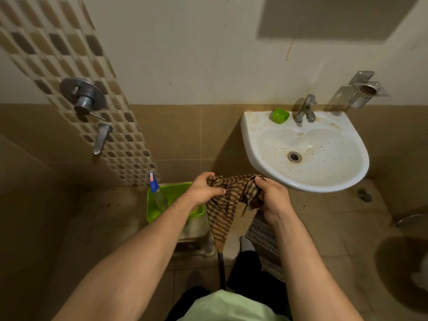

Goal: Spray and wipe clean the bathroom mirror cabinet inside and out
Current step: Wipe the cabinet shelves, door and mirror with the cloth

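The left hand (203,188) and the right hand (272,195) both grip the striped cloth (222,205). The fingers of each hand are curled into its upper edge. The cloth is bunched between the hands, and its free end hangs down toward the floor.

Just left of the left hand, the spray bottle (158,193) stands tilted inside a green tub (150,205), untouched. The tub rests on a pale stool (196,230). Just right of the right hand, the front rim of the wall-mounted sink (254,158) projects outward. A tap (305,108) and a green soap dish (280,115) sit on its back ledge. The mirror cabinet (335,19) is at the top right, above the sink and well apart from both hands. Only its underside is in view, so the door and interior cannot be assessed.

Step in hand, as judged: preparation of the cloth, by gathering or folding it into a wiping pad. No spraying or wiping is under way.

The next move requires:
- one hand to let go of the cloth and take the spray bottle;
- the head and arms to rise toward the cabinet;
- the cloth to stay gathered so that the hanging end does not drag.
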